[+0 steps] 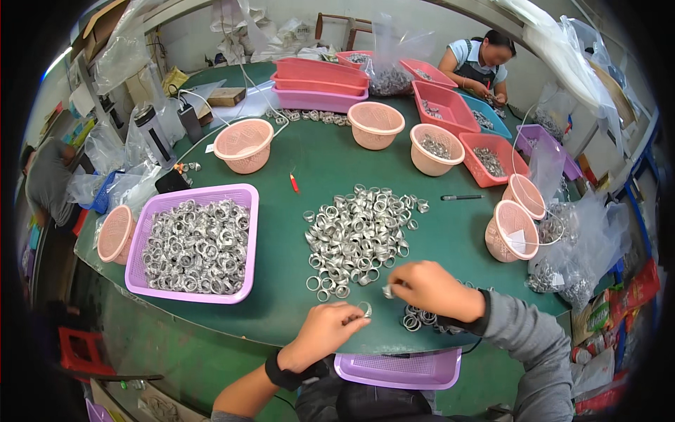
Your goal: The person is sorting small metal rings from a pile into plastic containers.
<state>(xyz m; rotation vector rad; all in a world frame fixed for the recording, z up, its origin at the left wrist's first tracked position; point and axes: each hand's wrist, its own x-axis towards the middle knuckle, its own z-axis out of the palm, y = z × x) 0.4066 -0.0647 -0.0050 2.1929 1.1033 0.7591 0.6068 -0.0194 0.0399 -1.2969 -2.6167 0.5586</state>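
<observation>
My left hand (326, 330) is closed in a pinch on a silver ring (365, 309) near the table's front edge. To its right, my right hand (434, 290) is also closed, with a small silver metal piece (387, 291) at its fingertips that looks like another ring. Just beyond both hands lies a large heap of silver rings (355, 235). A smaller group of rings (415, 318) sits beneath my right wrist, partly hidden by it. Left of the heap, a purple basket (254, 232) is full of similar rings.
Peach baskets (244, 163) stand around the green table (281, 281). Stacked red and purple trays (320, 77) are at the back. A pen (462, 197) and a red-handled small tool (294, 184) lie on the table. Below its front edge is a purple basket (397, 383). A co-worker (478, 67) sits far right.
</observation>
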